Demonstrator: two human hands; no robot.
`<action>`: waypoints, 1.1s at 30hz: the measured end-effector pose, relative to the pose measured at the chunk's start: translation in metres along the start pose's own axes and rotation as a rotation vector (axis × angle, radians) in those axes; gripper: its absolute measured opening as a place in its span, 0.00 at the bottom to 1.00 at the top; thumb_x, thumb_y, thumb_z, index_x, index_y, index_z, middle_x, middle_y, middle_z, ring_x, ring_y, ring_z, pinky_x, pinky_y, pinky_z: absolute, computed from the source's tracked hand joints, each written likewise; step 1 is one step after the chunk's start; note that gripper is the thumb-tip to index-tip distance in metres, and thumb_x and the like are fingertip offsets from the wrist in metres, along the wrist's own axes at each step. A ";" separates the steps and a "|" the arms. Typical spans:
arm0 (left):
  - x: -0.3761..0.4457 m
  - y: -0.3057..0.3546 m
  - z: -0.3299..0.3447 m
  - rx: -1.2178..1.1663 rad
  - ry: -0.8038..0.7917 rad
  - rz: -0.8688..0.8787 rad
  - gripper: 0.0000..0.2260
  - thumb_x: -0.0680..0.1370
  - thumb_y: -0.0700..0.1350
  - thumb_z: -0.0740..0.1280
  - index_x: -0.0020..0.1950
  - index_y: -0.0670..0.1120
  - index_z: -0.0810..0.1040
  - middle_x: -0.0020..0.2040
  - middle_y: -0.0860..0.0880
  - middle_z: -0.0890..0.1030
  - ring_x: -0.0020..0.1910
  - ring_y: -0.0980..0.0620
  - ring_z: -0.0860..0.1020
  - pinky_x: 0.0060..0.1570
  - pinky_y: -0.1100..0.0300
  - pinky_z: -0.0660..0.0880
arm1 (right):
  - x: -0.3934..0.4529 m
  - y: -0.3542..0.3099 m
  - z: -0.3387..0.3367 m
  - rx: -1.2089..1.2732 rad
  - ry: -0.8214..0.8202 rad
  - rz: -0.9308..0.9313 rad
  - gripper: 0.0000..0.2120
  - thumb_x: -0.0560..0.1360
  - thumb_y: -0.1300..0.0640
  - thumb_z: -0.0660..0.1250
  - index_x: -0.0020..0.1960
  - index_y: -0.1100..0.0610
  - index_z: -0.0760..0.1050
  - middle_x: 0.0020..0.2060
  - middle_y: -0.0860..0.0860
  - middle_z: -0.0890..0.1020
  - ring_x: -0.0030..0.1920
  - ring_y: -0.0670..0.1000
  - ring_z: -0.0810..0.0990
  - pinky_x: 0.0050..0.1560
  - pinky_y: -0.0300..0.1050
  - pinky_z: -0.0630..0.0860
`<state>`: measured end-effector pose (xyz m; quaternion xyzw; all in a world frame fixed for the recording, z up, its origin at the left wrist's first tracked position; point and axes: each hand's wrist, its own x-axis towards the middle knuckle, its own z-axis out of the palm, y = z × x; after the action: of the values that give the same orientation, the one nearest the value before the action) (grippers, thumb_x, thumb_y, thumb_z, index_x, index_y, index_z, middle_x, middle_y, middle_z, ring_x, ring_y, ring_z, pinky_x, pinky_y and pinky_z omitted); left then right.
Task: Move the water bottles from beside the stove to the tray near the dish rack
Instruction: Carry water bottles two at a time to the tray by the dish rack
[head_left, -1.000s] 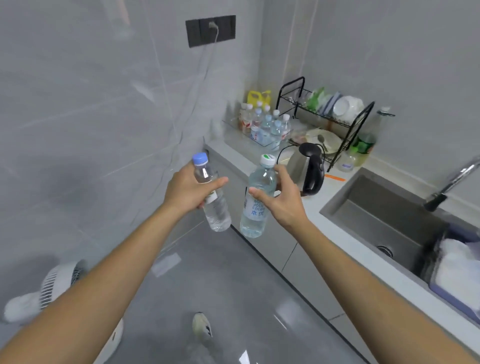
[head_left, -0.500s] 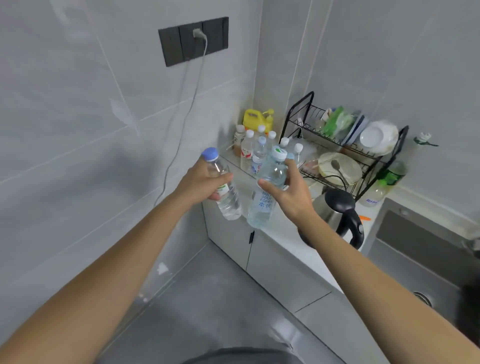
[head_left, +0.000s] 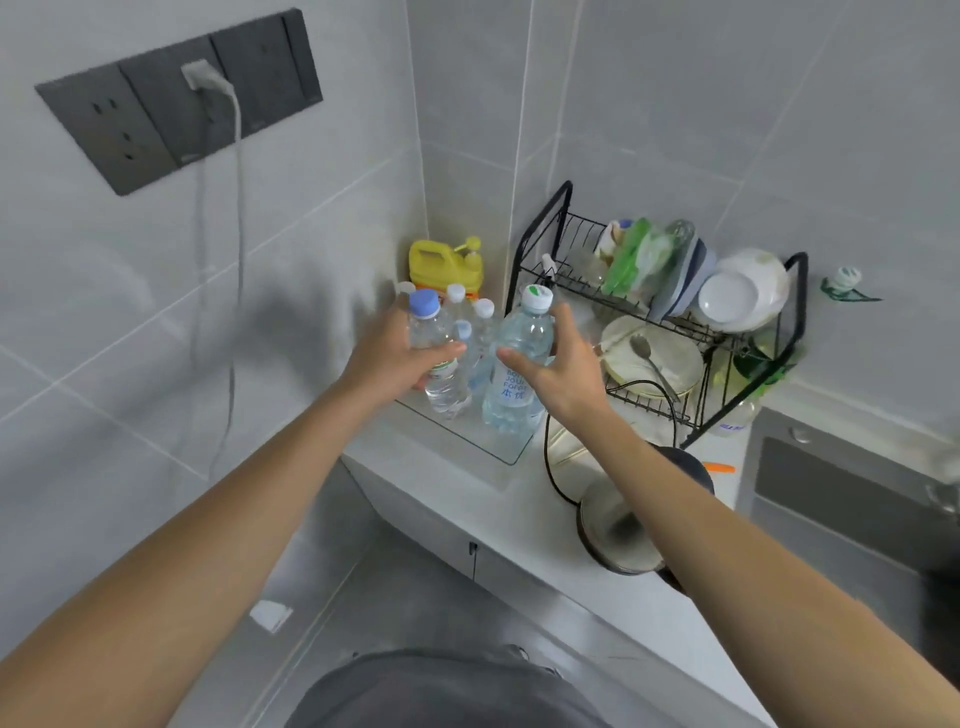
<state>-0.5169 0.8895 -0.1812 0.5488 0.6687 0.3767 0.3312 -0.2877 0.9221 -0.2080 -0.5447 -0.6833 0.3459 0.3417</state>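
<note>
Grey tiled corner, white table (head_left: 447, 467). My left hand (head_left: 387, 358) grips the blue-capped bottle (head_left: 434, 353), my right hand (head_left: 561, 366) grips the green-capped bottle (head_left: 517, 364); both stand upright over the clear tray (head_left: 498, 447) directly beneath, left of the dish rack (head_left: 670, 317).

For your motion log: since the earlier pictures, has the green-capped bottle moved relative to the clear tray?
Yes. The green-capped bottle, in the right hand, has come forward from out over the floor to just above the clear tray beside the dish rack.
</note>
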 end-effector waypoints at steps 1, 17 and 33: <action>0.009 -0.004 0.004 0.045 -0.021 -0.006 0.24 0.71 0.56 0.81 0.65 0.54 0.78 0.51 0.51 0.85 0.44 0.55 0.85 0.34 0.57 0.83 | 0.004 0.006 0.002 -0.002 0.003 0.017 0.31 0.70 0.34 0.75 0.66 0.42 0.67 0.53 0.46 0.85 0.55 0.55 0.83 0.56 0.61 0.80; 0.080 -0.095 0.069 0.319 -0.400 0.090 0.31 0.63 0.63 0.81 0.58 0.53 0.75 0.50 0.52 0.84 0.48 0.45 0.83 0.49 0.44 0.81 | -0.018 0.060 0.075 -0.329 0.104 0.129 0.36 0.72 0.51 0.80 0.74 0.53 0.67 0.66 0.48 0.71 0.65 0.55 0.74 0.60 0.54 0.77; 0.093 -0.109 0.073 0.386 -0.579 0.287 0.24 0.71 0.54 0.80 0.59 0.49 0.74 0.52 0.50 0.82 0.50 0.45 0.80 0.46 0.52 0.74 | -0.030 0.074 0.099 -0.389 0.191 0.225 0.32 0.69 0.53 0.82 0.67 0.49 0.71 0.58 0.47 0.72 0.57 0.54 0.77 0.51 0.57 0.80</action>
<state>-0.5234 0.9790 -0.3145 0.7730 0.5224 0.1159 0.3409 -0.3285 0.8950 -0.3254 -0.7031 -0.6367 0.1908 0.2527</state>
